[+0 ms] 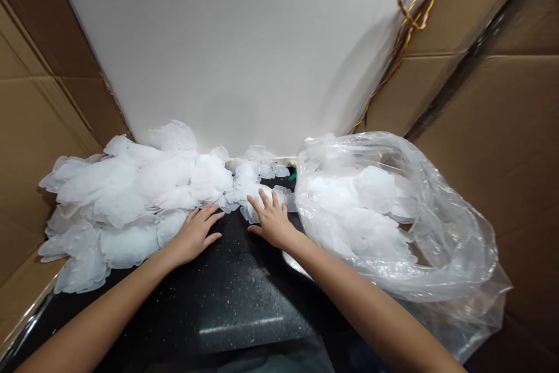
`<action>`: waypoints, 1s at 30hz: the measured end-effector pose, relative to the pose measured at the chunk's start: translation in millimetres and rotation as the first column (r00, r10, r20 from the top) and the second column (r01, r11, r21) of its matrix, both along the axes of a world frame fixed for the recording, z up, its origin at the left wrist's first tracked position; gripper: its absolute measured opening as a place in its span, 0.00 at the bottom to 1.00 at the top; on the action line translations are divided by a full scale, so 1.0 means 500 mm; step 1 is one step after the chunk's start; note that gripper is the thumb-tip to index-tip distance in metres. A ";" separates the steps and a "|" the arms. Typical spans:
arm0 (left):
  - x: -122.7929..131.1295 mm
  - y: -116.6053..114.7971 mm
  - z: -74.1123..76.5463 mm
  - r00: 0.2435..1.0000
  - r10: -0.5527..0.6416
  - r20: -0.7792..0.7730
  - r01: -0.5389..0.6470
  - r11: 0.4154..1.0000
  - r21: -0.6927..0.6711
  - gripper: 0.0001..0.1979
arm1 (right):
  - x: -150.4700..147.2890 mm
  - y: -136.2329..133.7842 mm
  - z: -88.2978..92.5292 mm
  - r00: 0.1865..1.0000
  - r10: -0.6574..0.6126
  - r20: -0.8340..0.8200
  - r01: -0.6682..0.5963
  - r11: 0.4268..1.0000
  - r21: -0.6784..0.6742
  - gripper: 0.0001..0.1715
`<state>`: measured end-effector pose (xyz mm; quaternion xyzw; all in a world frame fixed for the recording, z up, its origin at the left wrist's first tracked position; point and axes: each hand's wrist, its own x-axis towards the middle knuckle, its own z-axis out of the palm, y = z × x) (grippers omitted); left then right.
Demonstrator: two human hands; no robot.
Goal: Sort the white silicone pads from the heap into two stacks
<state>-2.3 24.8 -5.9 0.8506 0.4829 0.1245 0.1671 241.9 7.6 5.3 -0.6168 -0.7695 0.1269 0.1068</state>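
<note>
Our left hand (196, 234) lies open and flat at centre frame, fingertips touching the edge of the heap of thin white plastic pieces (131, 198) at middle left. Our right hand (271, 220), just beside it, spreads its fingers over the heap's near edge, grasping nothing. Both rest on the black counter (236, 297); at the right a clear bag (437, 233) holds more such pieces, with twisted wires (414, 6) at upper right.

Bare countertop (236, 297) between glove heap (126, 198), bag (393, 216)

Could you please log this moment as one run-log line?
left hand: open, flat beside white plastic pile | right hand: open, on loose pieces | clear bag: right, holds more pieces | surface: black counter
</note>
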 end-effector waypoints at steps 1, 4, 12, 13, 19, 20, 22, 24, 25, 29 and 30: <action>0.000 -0.006 -0.013 1.000 -0.009 0.000 0.009 1.000 -0.018 0.24 | -0.014 0.014 -0.024 0.999 -0.012 0.036 0.012 1.000 0.018 0.41; 0.000 -0.009 -0.036 1.000 0.004 0.029 -0.002 0.998 -0.068 0.25 | -0.022 0.054 -0.063 0.996 -0.082 0.031 0.078 0.990 0.121 0.28; 0.000 -0.004 -0.037 0.981 0.077 0.176 -0.065 0.995 -0.069 0.25 | 0.001 0.118 -0.039 0.934 -0.302 -0.191 0.342 0.909 0.237 0.27; 0.002 -0.005 -0.034 0.966 0.113 0.232 -0.099 0.992 -0.072 0.25 | -0.007 0.115 -0.043 0.929 -0.265 -0.260 0.335 0.900 0.279 0.27; 0.008 -0.021 -0.028 0.881 0.154 0.448 -0.133 0.988 -0.079 0.25 | -0.045 0.035 -0.093 0.886 0.417 -0.202 -0.359 0.893 0.269 0.35; 0.008 -0.024 -0.029 0.900 0.125 0.418 -0.109 0.992 -0.063 0.24 | -0.039 0.022 -0.098 0.875 0.444 -0.192 -0.391 0.883 0.259 0.39; 0.006 -0.027 -0.035 0.937 0.083 0.338 -0.072 0.996 -0.045 0.21 | -0.018 0.004 -0.105 0.895 0.385 -0.225 -0.307 0.898 0.315 0.39; 0.007 -0.027 -0.041 0.960 0.067 0.273 -0.060 0.998 -0.035 0.19 | 0.008 -0.004 -0.109 0.915 0.275 -0.295 -0.153 0.913 0.378 0.30; 0.009 -0.026 -0.044 0.966 0.063 0.249 -0.058 0.998 -0.026 0.19 | 0.019 -0.006 -0.111 0.916 0.237 -0.324 -0.101 0.918 0.384 0.23; 0.024 -0.020 -0.050 0.985 0.074 0.153 -0.090 0.991 0.100 0.15 | 0.033 -0.008 -0.121 0.933 0.189 -0.306 -0.091 0.947 0.307 0.10; 0.029 -0.019 -0.049 0.990 0.079 0.118 -0.097 0.984 0.150 0.13 | 0.030 -0.008 -0.122 0.945 0.192 -0.264 -0.107 0.947 0.304 0.10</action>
